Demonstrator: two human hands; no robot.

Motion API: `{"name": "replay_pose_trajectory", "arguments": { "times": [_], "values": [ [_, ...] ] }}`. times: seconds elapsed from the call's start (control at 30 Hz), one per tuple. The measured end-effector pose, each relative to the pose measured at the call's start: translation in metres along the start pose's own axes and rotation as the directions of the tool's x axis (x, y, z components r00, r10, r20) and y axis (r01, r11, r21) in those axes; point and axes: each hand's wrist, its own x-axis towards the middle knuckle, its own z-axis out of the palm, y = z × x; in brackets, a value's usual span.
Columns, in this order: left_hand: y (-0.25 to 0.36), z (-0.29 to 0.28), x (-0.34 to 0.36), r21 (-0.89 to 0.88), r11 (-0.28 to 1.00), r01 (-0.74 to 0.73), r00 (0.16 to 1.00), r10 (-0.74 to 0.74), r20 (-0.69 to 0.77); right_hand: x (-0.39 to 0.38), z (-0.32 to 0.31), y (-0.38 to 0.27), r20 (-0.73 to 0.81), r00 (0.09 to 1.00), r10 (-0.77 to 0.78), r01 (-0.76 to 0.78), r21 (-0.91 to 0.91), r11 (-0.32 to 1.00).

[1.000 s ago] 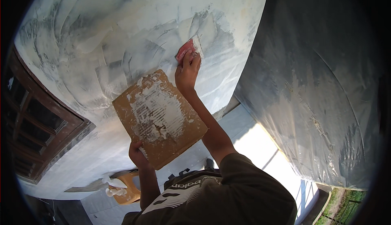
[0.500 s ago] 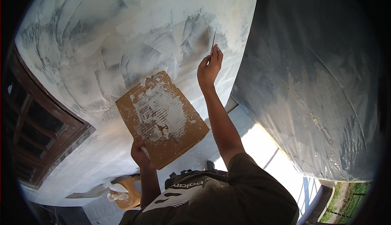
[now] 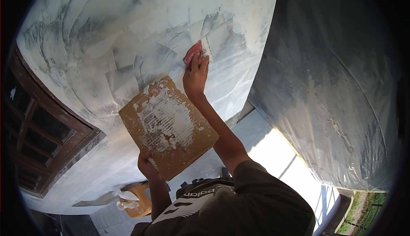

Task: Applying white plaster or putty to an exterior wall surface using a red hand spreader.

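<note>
Aslant — cardboard [image 3: 183,158], long axis down to right.

The board [image 3: 184,160] looks matt, its paste [image 3: 173,116] rough, the plastic sheet [image 3: 333,108] glossy.

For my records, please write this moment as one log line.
left hand: holds brown board; right hand: holds red scraper; wall: patchy white

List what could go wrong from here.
1. The left hand grips the brown board only near its lower-left edge, so the board could tip and shed the white paste heaped on it.
2. White paste sits along the blade of the red scraper in the right hand; some might drop.
3. The right forearm passes close by the board in this view, so they might bump.
</note>
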Motion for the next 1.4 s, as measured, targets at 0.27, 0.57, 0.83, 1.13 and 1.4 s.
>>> {"name": "replay_pose_trajectory", "arguments": {
  "times": [0.27, 0.57, 0.83, 1.13, 1.4],
  "values": [
    [0.022, -0.025, -0.012, 0.048, 0.999, 0.021, 1.0, -0.02, -0.018, -0.046, 0.015, -0.021, -0.01, 1.0, 0.004, -0.004, -0.021, 1.0],
    [0.043, -0.018, -0.034, 0.017, 0.999, 0.041, 0.985, -0.038, -0.17, -0.115, -0.042, -0.016, 0.023, 0.994, 0.103, -0.105, 0.207, 0.973],
    [0.035, -0.023, -0.027, 0.026, 0.999, 0.039, 0.998, -0.037, -0.056, 0.069, -0.055, 0.011, -0.242, 0.97, -0.013, 0.028, 0.057, 0.998],
    [0.011, -0.018, -0.018, -0.042, 0.998, 0.049, 0.999, -0.048, 0.017, 0.037, -0.018, 0.011, 0.019, 0.998, -0.055, 0.055, -0.007, 0.998],
    [0.012, -0.021, -0.027, 0.148, 0.988, 0.037, 0.996, -0.024, -0.087, -0.053, -0.012, -0.001, 0.128, 0.991, -0.03, 0.026, 0.034, 0.999]
  ]
}}
